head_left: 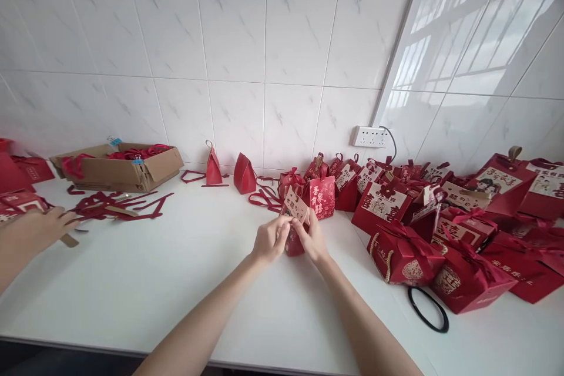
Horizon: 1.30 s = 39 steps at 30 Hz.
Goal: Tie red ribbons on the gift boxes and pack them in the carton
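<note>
Both my hands meet over a small red gift box (294, 243) standing on the white table (185, 282). My left hand (271, 239) pinches the box's upper left side. My right hand (312, 239) grips its right side. A pale tag (296, 204) with red print sticks up from the box between my fingertips. Much of the box is hidden behind my fingers.
Many finished red gift boxes (445, 229) crowd the table's right side, with a black hair band (428, 308) in front. A cardboard box (118, 167) and loose red ribbons (118, 204) lie at the left, where another person's hand (42, 229) reaches. A wall socket (370, 136) sits behind.
</note>
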Available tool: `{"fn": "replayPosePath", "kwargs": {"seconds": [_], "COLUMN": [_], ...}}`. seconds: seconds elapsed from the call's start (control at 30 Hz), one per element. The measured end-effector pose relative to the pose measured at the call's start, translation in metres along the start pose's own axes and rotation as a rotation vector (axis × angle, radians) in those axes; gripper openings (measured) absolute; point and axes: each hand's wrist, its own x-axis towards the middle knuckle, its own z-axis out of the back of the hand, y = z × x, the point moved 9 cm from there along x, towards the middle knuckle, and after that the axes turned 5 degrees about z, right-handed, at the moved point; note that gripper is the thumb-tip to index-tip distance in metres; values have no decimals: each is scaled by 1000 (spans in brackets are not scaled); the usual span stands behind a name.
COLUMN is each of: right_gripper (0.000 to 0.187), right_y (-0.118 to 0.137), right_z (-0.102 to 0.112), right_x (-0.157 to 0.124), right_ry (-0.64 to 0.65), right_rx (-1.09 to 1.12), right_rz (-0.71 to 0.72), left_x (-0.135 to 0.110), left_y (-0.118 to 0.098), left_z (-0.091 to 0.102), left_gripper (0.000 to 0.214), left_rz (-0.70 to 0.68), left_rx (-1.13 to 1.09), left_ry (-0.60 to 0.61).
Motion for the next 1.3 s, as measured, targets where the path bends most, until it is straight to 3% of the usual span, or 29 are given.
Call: {"fn": "replayPosePath", "kwargs": {"seconds": [0.07,0.13,0.2,0.27,0.33,0.4,0.5,0.6,0.73,0.9,1.1,1.13,1.23,1.3], "right_gripper": [25,23,25,28,27,23,22,30,39,20,16,15,37,32], "right_y": [-6,-6,-5,-1,1,-1,-3,7,40,63,76,78,77,73], "right_z": [10,11,-1,-19,-28,-25,-15,4,32,35,62,60,43,38], "right_x": [4,9,10,7,3,-1,-5,-2,9,9,9,9,9,7], "right_ry": [-17,-1,103,259,336,315,273,211,77,123,-143,-117,62,100], "right_rx": [56,157,293,398,437,437,386,277,161,97,175,192,175,154], "right_rz": [-81,-132,-203,-257,-277,-288,-315,-263,-61,4,120,132,95,48], "left_x": [-7,-10,-8,-2,5,7,4,0,-3,-8,-10,-10,-10,-11], "left_y": [-5,-3,7,20,32,37,33,25,14,-1,-5,-5,-7,-6], "left_z": [1,19,44,56,50,35,23,17,12,4,4,4,4,4], "left_gripper": [25,16,19,38,45,34,25,25,23,23,25,25,27,26], "left_rz": [-155,-244,-191,-65,94,232,318,318,292,266,260,259,248,256], "left_rx": [-46,-35,-17,-84,-234,-379,-435,-420,-456,-487,-499,-492,-479,-474], "left_ry": [-24,-177,-372,-420,-310,-168,-94,-68,-32,30,29,31,24,12]}}
